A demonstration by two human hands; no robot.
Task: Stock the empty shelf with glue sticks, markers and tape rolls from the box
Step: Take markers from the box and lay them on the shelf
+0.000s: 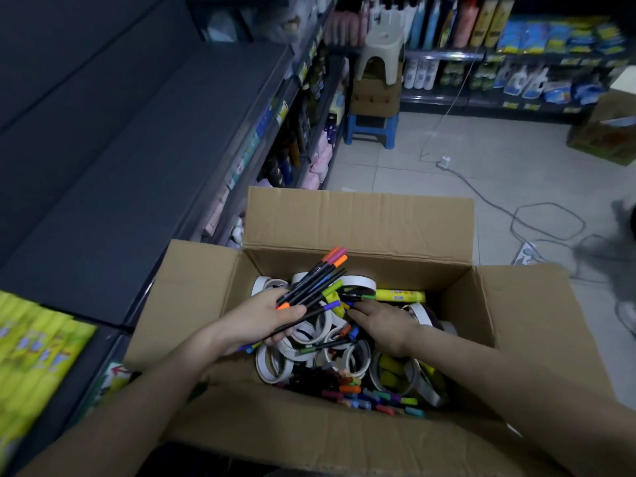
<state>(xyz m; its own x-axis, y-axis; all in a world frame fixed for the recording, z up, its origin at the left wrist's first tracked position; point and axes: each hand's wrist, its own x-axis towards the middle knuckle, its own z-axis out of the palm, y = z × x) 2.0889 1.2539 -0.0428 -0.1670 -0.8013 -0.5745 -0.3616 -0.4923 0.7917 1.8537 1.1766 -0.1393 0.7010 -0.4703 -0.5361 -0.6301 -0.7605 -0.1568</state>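
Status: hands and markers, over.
Left hand grips marker bundle above box. Right hand on loose markers, grip unclear. Tape rolls mixed in around them.

An open cardboard box (pixel 358 222) sits just right of the empty shelf (pixel 113 160), with tape rolls (pixel 275 364), loose markers (pixel 361 395) and a glue stick (pixel 399 295) inside. Over its left half the left hand (pixel 265 318) grips a bundle of markers (pixel 316 284); the right hand (pixel 385 325) rests on the contents beside it. Stacked stools (pixel 378 53) stand far behind.
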